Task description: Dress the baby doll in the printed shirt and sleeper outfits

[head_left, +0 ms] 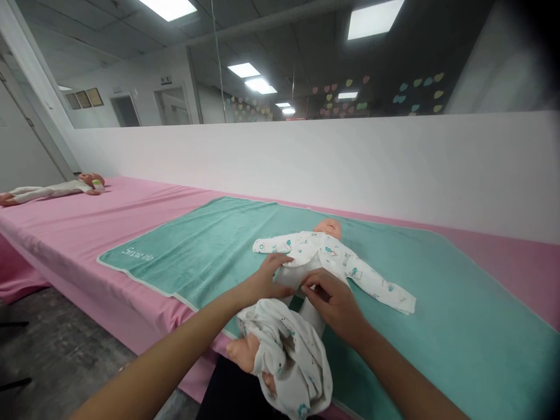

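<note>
A baby doll (321, 251) lies on its back on a teal towel (196, 245), head at the far side and arms spread. It wears a white printed sleepsuit (350, 268). My left hand (266, 280) and my right hand (332, 303) both rest at the suit's waist, their fingers on the cloth, and the fabric looks gathered between them. Nearer me, at the table edge, lies a bunched bundle of similar printed white cloth (284, 361). A bare pink doll part (240, 354) pokes out of it. I cannot tell whether the bundle belongs to this doll.
The towel lies on a pink-sheeted table (131, 221) backed by a low white wall (306, 163). Another doll in a pale suit (52, 189) lies at the far left of the table. A grey concrete floor (56, 344) shows below the table's left side.
</note>
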Action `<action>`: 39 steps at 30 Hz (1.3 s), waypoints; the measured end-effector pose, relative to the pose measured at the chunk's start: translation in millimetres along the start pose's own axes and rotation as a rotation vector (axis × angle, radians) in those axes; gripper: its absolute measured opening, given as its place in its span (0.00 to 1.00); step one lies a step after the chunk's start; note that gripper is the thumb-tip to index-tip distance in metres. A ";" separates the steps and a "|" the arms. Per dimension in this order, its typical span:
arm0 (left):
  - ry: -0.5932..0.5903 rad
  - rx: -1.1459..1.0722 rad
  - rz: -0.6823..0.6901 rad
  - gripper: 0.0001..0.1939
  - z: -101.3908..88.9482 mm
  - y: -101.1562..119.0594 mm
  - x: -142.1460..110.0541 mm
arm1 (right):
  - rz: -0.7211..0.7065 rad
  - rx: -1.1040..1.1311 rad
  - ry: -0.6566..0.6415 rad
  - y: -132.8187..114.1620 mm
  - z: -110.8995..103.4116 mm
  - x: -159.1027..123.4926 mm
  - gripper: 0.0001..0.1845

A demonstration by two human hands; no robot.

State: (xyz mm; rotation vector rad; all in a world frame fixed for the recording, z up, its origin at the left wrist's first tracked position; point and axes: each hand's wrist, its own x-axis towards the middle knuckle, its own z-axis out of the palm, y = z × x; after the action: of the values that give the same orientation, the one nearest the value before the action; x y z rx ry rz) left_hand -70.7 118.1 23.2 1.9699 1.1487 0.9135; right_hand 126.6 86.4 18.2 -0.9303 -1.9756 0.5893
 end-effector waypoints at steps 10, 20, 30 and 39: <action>0.288 -0.036 -0.282 0.11 4.0 -29.7 37.4 | 0.154 -0.607 0.365 54.5 -29.4 8.7 0.15; 0.215 -0.302 -0.324 0.12 -23.1 -30.9 -5.9 | -0.082 -0.337 -0.079 4.5 -15.5 -0.6 0.14; -0.569 -0.110 -0.091 0.11 -53.6 17.8 -57.7 | -0.203 -0.042 -0.539 -21.5 -6.1 -3.3 0.13; -0.569 -0.126 -0.106 0.08 -52.8 11.3 -63.0 | -0.238 0.033 -0.634 -11.7 5.1 -9.8 0.18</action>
State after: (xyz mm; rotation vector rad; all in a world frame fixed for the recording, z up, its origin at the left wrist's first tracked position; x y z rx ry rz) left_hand -132.5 67.5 45.7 1.8710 0.8303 0.3203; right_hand 121.3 71.2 18.7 -0.5015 -2.5788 0.8460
